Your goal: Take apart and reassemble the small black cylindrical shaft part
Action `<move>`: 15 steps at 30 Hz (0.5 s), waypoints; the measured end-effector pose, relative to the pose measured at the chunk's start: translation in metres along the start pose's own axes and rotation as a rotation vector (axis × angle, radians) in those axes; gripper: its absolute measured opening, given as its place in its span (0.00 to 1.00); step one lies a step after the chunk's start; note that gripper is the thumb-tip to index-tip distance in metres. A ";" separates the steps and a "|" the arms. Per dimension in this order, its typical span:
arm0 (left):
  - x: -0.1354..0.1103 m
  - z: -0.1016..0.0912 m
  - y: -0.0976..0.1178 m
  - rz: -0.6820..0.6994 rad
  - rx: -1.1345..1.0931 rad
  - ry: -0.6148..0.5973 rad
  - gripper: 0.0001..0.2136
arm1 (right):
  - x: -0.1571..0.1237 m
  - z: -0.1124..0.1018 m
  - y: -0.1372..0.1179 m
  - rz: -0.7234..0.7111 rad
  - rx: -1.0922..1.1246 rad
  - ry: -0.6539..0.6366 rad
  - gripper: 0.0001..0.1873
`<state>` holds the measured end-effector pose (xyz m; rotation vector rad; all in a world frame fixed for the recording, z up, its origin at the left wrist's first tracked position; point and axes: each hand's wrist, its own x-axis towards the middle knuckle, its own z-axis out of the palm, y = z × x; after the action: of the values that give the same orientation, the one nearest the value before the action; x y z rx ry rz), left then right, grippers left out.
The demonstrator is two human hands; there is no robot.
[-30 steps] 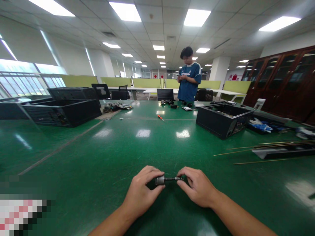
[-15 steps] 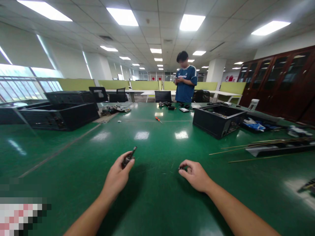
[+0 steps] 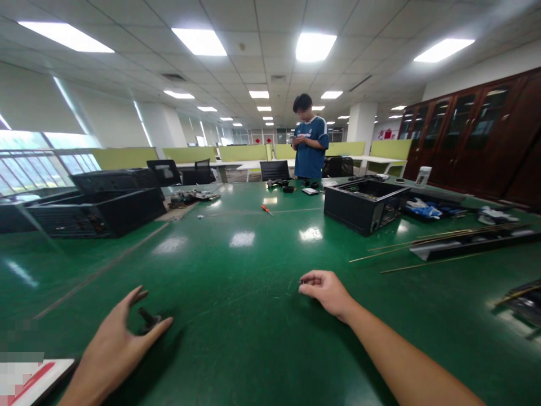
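At the lower left, my left hand (image 3: 116, 338) is spread, thumb and fingers apart. Between them a small dark piece with a stubby upright shaft (image 3: 147, 320) appears to rest on the green table (image 3: 236, 338); the hand partly hides it, and its exact kind is unclear. Right of centre, my right hand (image 3: 327, 293) is closed in a pinch just above the tabletop. A tiny dark piece with a metallic glint (image 3: 302, 282) pokes out at its fingertips, too small to name.
An orange-handled screwdriver (image 3: 266, 210) lies farther back. Black computer cases stand at right (image 3: 355, 211) and left (image 3: 97, 214). Thin brass-coloured rods (image 3: 393, 252) lie at right near a blue-and-white bundle (image 3: 424, 208). A person (image 3: 310, 144) stands beyond the table.
My left hand has moved left and nearer me, its fingers opening from around the dark piece. My right hand keeps its pinch, slightly shifted left in view. The view has tilted a little.
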<state>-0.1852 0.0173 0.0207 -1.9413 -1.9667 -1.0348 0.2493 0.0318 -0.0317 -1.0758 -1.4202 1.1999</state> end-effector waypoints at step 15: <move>-0.051 0.054 0.231 0.629 -0.954 -0.333 0.10 | -0.016 0.019 0.000 0.152 0.439 -0.405 0.24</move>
<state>0.0548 -0.0151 0.0294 -3.0644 -0.7824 -1.6715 0.2329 0.0133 -0.0351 -0.6639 -1.2923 1.8164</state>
